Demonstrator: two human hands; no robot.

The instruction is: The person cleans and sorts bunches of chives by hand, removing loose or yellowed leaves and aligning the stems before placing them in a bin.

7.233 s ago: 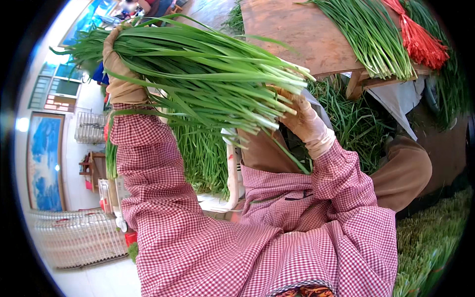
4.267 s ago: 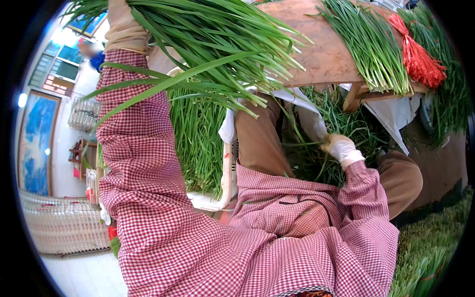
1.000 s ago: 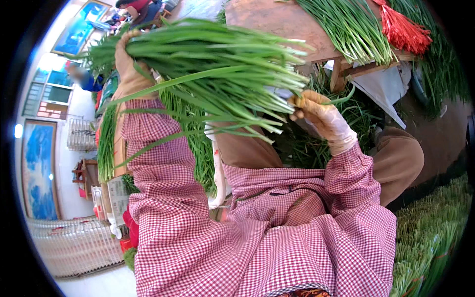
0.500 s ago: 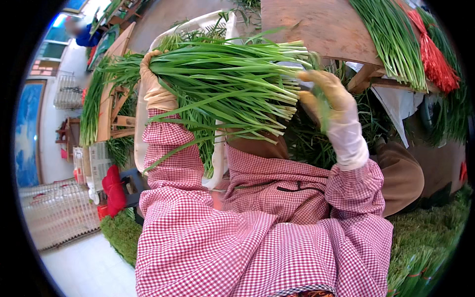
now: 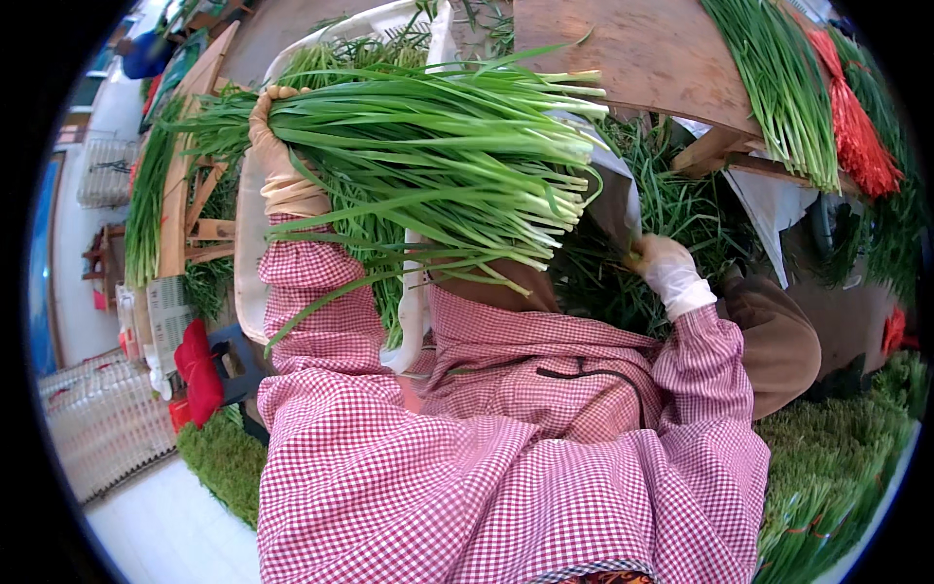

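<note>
A large bunch of garlic chives [image 5: 418, 146] lies across in front of me, pale stem ends to the right and green leaf tips to the left. My left hand [image 5: 277, 146], in a tan glove, is closed round its leafy end. Lower down on the right, my right hand [image 5: 666, 268], in a pale glove, is apart from the bunch with its fingers curled closed. What lies in those fingers, if anything, is too small to make out. Loose green leaves [image 5: 671, 185] are heaped just beyond it, beside a greyish sheet [image 5: 618, 190].
Under the bunch stands a white plastic crate [image 5: 251, 253] with more chives. A wooden table [image 5: 632, 58] at the back right bears chives and a bundle of red ties [image 5: 856, 127]. Bundled greens [image 5: 837, 457] lie at the lower right; a wooden bench [image 5: 199, 97] stands left.
My right hand has moved down and away from the stem ends, and its fingers have closed. My left hand still holds the chives, which have shifted slightly left in the picture.
</note>
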